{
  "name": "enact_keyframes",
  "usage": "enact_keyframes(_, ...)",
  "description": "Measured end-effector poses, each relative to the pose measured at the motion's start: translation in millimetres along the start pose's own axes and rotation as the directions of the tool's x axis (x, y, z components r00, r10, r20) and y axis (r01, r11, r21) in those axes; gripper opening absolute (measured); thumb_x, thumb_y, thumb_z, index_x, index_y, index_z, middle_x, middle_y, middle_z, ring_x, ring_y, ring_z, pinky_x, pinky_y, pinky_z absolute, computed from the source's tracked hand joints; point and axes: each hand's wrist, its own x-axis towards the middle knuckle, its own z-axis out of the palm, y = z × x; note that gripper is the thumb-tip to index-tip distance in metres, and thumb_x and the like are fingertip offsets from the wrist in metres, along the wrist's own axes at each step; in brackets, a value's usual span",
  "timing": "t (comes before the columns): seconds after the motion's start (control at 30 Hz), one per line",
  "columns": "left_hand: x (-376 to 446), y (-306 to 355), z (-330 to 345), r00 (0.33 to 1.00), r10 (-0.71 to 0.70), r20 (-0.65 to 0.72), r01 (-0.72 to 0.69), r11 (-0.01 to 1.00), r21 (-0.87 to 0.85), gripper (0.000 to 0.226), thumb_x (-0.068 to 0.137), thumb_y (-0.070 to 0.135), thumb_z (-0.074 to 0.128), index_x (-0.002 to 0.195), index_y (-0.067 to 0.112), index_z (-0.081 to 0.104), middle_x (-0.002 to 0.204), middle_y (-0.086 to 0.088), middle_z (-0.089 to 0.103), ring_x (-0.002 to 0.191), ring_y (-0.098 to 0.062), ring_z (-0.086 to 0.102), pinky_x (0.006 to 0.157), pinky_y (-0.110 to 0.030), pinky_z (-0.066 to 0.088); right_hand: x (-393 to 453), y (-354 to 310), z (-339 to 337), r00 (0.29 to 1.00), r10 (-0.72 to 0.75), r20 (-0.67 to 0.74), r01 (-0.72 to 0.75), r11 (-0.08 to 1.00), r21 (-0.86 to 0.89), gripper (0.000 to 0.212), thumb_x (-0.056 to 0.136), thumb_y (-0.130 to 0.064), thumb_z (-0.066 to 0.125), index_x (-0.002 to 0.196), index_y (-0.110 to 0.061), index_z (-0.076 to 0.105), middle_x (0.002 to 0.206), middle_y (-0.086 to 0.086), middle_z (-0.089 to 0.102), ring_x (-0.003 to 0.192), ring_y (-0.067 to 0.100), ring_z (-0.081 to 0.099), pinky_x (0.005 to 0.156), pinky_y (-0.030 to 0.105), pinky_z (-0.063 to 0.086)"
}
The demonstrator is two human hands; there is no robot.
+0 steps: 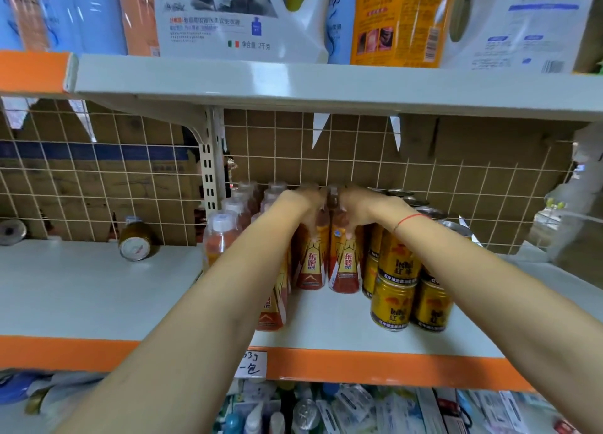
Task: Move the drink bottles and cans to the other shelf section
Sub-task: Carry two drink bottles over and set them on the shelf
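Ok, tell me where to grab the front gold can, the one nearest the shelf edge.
Take the front gold can round its side wall, coming from the front, the open aisle side. It stands upright on the shelf with another can stacked on top and one close beside it, so the top is blocked and the right side is tight. Lift the upper can off first, probably.

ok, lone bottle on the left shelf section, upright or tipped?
Tipped. The bottle lies on its side on the left shelf, its round end facing the camera.
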Motion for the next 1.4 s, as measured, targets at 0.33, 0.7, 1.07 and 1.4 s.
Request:
enact_keyframes(0.33,13.8,-6.0,-3.2,0.999,-0.041,0.009,0.041,0.999,0.015,0.086,0.074,0.02,0.08,0.145,0.012,0.03,0.147,-0.009,0.037,0.133,-0.028,0.039,0.102,-0.035,0.038,20.6,2.6,5.1,0.995,-0.014,-0.099,0.014,1.0,-0.001,0.054,0.072,-0.014,0.08,0.121,-0.009,0.057,0.128,0.008,0.053,0.12,0.026,0.048,0.088,0.029,0.039)
enact_keyframes(0.7,22.7,-8.7,-0.5,0.997,-0.079,0.021,0.078,0.995,0.065,0.094,0.074,0.028,0.08,0.147,0.015,0.022,0.149,-0.009,0.032,0.134,-0.03,0.037,0.102,-0.045,0.039,30.3,8.0,3.5,0.998,-0.014,-0.065,0.012,1.0,-0.024,0.067,0.073,-0.016,0.079,0.132,-0.008,0.047,0.138,0.011,0.044,0.128,0.027,0.042,0.099,0.032,0.039)
enact_keyframes(1.07,23.7,-6.9,1.5,0.995,-0.096,0.029,0.096,0.995,-0.004,0.094,0.076,0.023,0.078,0.149,0.014,0.019,0.15,-0.011,0.031,0.135,-0.031,0.036,0.102,-0.042,0.039,28.8,11.4,8.4,1.0,-0.014,-0.006,0.014,0.997,-0.076,0.091,0.074,-0.021,0.079,0.147,-0.009,0.025,0.149,0.011,0.032,0.135,0.027,0.036,0.105,0.034,0.036)
enact_keyframes(1.4,23.8,-7.5,3.2,0.996,-0.08,0.028,0.081,0.997,-0.017,0.094,0.076,0.022,0.078,0.149,0.014,0.018,0.151,-0.012,0.025,0.135,-0.033,0.035,0.104,-0.043,0.04,32.8,11.9,9.0,1.0,-0.005,0.009,0.006,0.994,-0.112,0.098,0.072,-0.023,0.08,0.148,-0.008,0.019,0.146,0.012,0.035,0.13,0.028,0.04,0.1,0.034,0.04)
